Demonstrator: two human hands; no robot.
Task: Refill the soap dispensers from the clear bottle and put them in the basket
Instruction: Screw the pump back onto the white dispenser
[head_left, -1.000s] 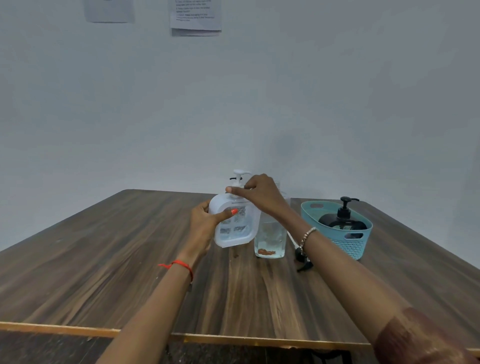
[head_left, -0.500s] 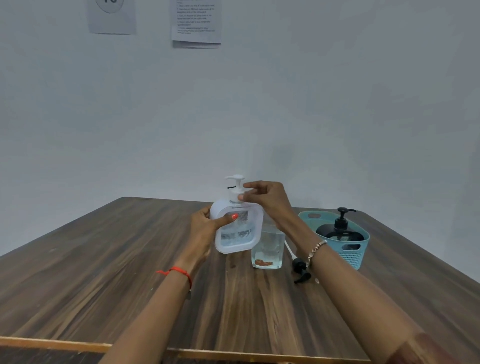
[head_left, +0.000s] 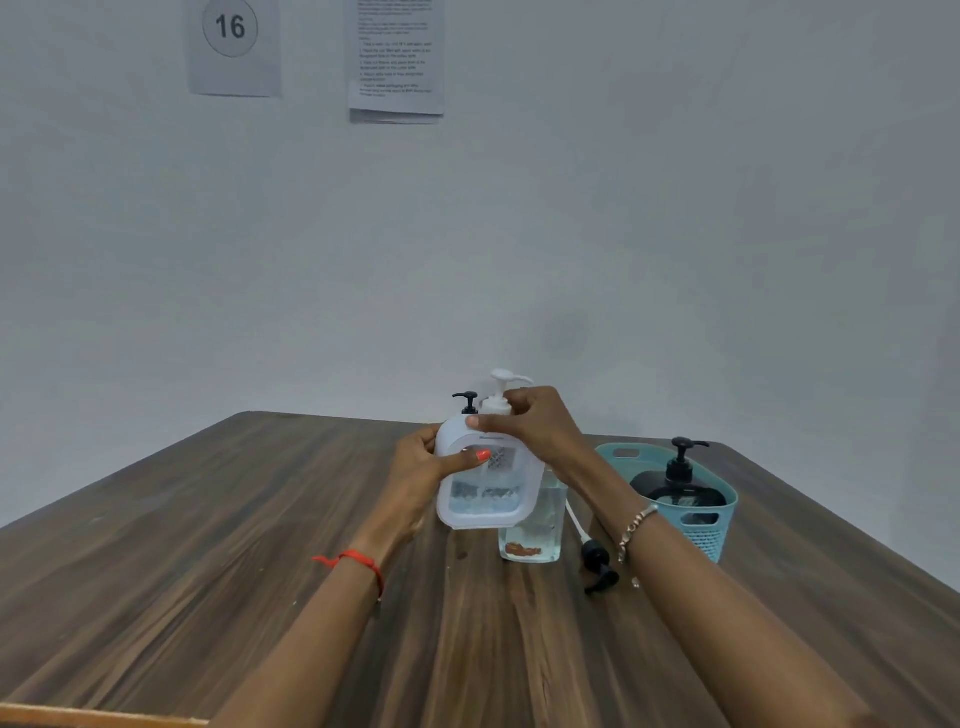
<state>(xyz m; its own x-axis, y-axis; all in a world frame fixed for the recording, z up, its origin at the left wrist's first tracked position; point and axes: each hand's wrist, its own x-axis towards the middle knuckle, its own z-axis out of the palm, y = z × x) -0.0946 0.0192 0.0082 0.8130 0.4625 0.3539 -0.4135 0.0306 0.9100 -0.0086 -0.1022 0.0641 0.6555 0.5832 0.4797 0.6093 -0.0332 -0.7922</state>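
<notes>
One dispenser (head_left: 485, 500) in left hand (head_left: 420, 470) (right hand (head_left: 541, 430) atop)

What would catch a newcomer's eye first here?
The white dispenser, held at mid-table: the left hand grips its body, the right hand grips its pump collar. At right, a black dispenser stands in the teal basket; a loose black pump lies beside the clear bottle.

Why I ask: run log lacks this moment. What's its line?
left hand holds white dispenser | right hand grips its pump | black dispenser in basket
</notes>
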